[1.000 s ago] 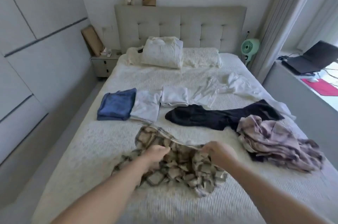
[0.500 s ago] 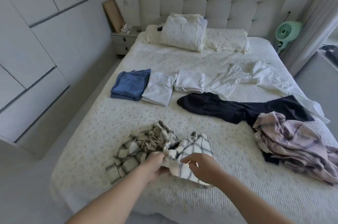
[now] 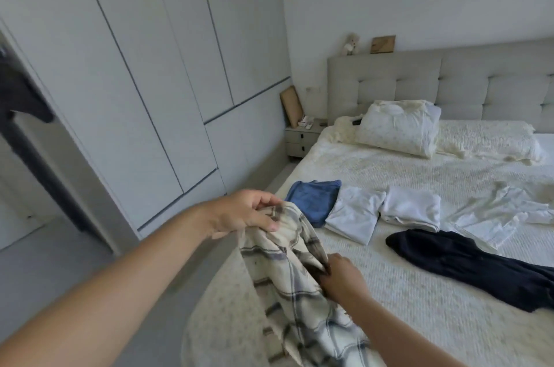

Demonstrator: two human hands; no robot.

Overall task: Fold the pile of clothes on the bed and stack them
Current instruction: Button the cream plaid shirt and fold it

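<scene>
Plaid shirt (image 3: 287, 276) hangs at lower centre of the frame, its top bunched in the left hand (image 3: 242, 212) grip, the right hand (image 3: 341, 279) pinching lower down its edge.

Two hands are present, the left hand (image 3: 242, 210) and the right hand (image 3: 341, 279), both gripping one plaid garment (image 3: 287, 285). On the one bed (image 3: 419, 291) lie three folded items in a row: one blue folded garment (image 3: 314, 198) and two white ones, the nearer white folded garment (image 3: 353, 213) and the farther white folded garment (image 3: 410, 207); unfolded, there are one dark garment (image 3: 467, 264) and one white spread garment (image 3: 491, 213). Also counted: one upright pillow (image 3: 395, 129), one headboard (image 3: 449, 81), one nightstand (image 3: 301, 141), and two small objects on the headboard ledge, one figurine (image 3: 350, 44) and one wooden frame (image 3: 382, 44).
</scene>
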